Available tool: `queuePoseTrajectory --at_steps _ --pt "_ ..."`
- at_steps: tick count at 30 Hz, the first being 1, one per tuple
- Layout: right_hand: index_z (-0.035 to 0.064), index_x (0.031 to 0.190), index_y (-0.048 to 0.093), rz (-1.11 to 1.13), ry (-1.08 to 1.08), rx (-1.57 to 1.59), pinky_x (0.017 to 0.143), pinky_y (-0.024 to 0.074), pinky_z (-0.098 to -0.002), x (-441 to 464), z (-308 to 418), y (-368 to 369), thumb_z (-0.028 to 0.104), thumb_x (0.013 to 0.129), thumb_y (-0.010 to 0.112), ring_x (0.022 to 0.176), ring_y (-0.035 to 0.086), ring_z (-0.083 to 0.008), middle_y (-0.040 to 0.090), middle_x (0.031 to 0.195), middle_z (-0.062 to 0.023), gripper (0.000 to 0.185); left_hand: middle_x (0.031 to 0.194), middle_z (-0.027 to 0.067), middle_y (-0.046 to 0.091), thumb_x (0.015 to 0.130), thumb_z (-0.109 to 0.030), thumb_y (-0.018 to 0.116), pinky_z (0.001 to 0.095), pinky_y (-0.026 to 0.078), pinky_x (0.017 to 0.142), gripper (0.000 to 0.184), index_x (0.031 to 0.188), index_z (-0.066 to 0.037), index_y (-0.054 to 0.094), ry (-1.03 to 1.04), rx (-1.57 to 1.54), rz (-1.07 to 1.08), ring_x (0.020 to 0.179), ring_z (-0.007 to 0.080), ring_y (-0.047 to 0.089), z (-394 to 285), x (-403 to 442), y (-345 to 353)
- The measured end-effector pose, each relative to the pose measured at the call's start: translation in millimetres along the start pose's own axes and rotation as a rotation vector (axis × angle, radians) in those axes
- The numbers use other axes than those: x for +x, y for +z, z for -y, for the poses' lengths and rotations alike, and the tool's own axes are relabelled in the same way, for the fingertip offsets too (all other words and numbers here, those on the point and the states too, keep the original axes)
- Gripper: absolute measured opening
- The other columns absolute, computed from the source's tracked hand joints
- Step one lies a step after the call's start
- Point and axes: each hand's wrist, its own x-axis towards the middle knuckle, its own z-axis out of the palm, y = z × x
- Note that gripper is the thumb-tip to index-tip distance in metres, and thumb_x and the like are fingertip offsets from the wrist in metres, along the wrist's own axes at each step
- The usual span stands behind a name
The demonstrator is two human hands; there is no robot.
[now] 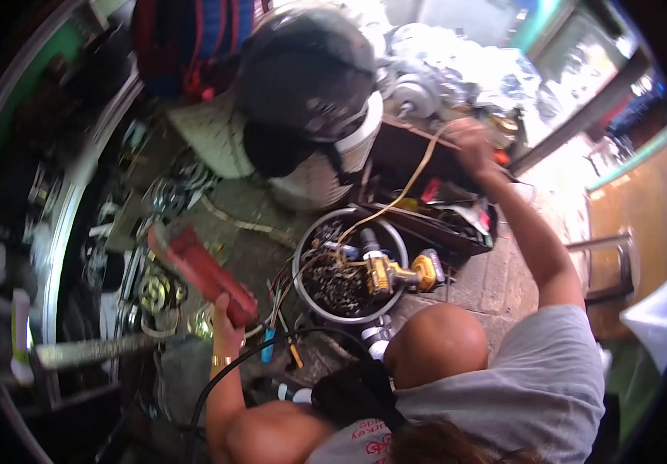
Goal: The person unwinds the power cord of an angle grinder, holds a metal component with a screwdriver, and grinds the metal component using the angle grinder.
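My left hand (227,319) is wrapped round the lower end of a long red object (202,263), whose exact kind I cannot make out. Raised at the upper right, my right hand (469,139) is closed on a pale yellow cord (414,178). The cord hangs from it down into a round metal-rimmed basin (296,282). Small dark and silvery hardware pieces (332,286) fill the basin. Across its right side lies a yellow and black cordless drill (383,272). My right fingers are somewhat blurred.
A dark helmet (306,73) rests on a white bucket (310,185) beyond the basin. Right of it is a black toolbox (465,243) with mixed items. A blue-handled tool (268,346) and a black cable (213,379) lie near my knees. Metal parts (159,294) crowd the left.
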Motion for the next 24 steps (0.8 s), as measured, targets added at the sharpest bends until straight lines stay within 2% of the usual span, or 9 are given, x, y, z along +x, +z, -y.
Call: queuePoseTrajectory --at_steps 1,2,7,10,14,15,16,18,24 --pt "0.002 0.094 0.061 0.162 0.476 -0.027 0.075 0.0483 -0.0409 -11.4 -40.6 4.0 0.01 0.083 0.052 0.084 0.061 -0.0331 0.063 0.091 -0.0156 0.016 0.094 0.0114 0.058 0.071 -0.037 0.073 0.0368 0.054 0.071 0.061 0.114 -0.003 0.045 -0.009 0.021 -0.025 0.083 0.0226 0.061 -6.4 -1.3 -0.8" --pt "0.0003 0.099 0.06 0.14 0.652 0.031 0.078 0.0474 -0.0417 -19.1 -70.2 7.3 0.015 0.089 0.051 0.091 0.06 -0.0333 0.062 0.102 -0.0187 0.02 0.095 0.0118 0.058 0.071 -0.037 0.073 0.0367 0.055 0.07 0.06 0.113 -0.003 0.046 -0.016 0.041 -0.038 0.083 0.0223 0.061 -11.6 -2.2 -2.0" --pt "-0.0025 0.091 0.057 0.349 0.374 -0.235 0.081 0.0461 -0.0448 -56.1 -160.1 94.9 0.021 0.09 0.05 0.093 0.059 -0.0378 0.062 0.092 -0.0225 0.025 0.091 0.0108 0.06 0.072 -0.036 0.073 0.0353 0.056 0.067 0.057 0.111 -0.003 0.047 -0.005 0.182 -0.079 0.08 0.0208 0.063 -37.1 -0.5 -12.0" --pt "-0.0027 0.091 0.06 0.86 0.495 -0.344 0.081 0.0506 -0.0442 -37.1 -161.5 114.8 0.006 0.075 0.055 0.094 0.061 -0.0384 0.062 0.097 -0.0267 0.018 0.086 0.0089 0.06 0.073 -0.032 0.073 0.0339 0.056 0.065 0.052 0.109 -0.003 0.048 -0.022 0.207 -0.137 0.075 0.0201 0.063 -48.7 7.7 -14.7" --pt "-0.0032 0.089 0.063 1.105 0.625 -0.309 0.075 0.0539 -0.0394 -16.5 -168.3 111.4 0.004 0.061 0.068 0.093 0.064 -0.0319 0.065 0.094 -0.0219 0.029 0.083 0.0081 0.059 0.076 -0.022 0.072 0.0312 0.055 0.059 0.04 0.104 -0.003 0.049 -0.026 0.27 -0.222 0.069 0.0185 0.063 -57.2 26.4 -8.4" --pt "-0.0023 0.095 0.059 0.872 0.82 -0.152 0.069 0.0548 -0.0392 -28.8 -177.2 102.9 0.008 0.055 0.074 0.09 0.064 -0.0335 0.065 0.093 -0.0221 0.044 0.083 0.0075 0.059 0.076 -0.02 0.071 0.0311 0.054 0.058 0.039 0.104 -0.004 0.048 -0.043 0.311 -0.227 0.068 0.018 0.062 -57.2 34.7 -11.3" --pt "-0.0003 0.1 0.056 0.889 1.048 -0.08 0.072 0.0539 -0.0391 -26.3 -172.6 98.8 0.014 0.052 0.077 0.089 0.064 -0.0352 0.063 0.095 -0.0233 0.054 0.082 0.0069 0.058 0.077 -0.019 0.071 0.031 0.053 0.057 0.038 0.103 -0.004 0.048 -0.074 0.36 -0.217 0.067 0.0175 0.062 -54.7 43.9 -11.7" --pt "-0.0014 0.093 0.058 0.715 0.753 -0.217 0.078 0.0506 -0.0408 -66.2 -202.3 116.3 0.017 0.054 0.076 0.089 0.063 -0.0351 0.064 0.09 -0.0228 0.046 0.083 0.0059 0.058 0.077 -0.015 0.07 0.0304 0.052 0.056 0.036 0.103 -0.005 0.047 -0.038 0.356 -0.255 0.066 0.0161 0.06 -44.8 57.5 -12.3" --pt "-0.0008 0.084 0.06 0.647 0.61 -0.205 0.072 0.0505 -0.0421 -61.7 -177.6 100.6 0.015 0.054 0.082 0.079 0.063 -0.0375 0.064 0.085 -0.0211 0.04 0.082 0.0038 0.056 0.077 -0.014 0.07 0.0301 0.052 0.058 0.037 0.105 -0.006 0.047 0.072 0.553 -0.322 0.065 0.0149 0.059 0.1 93.5 -34.9"
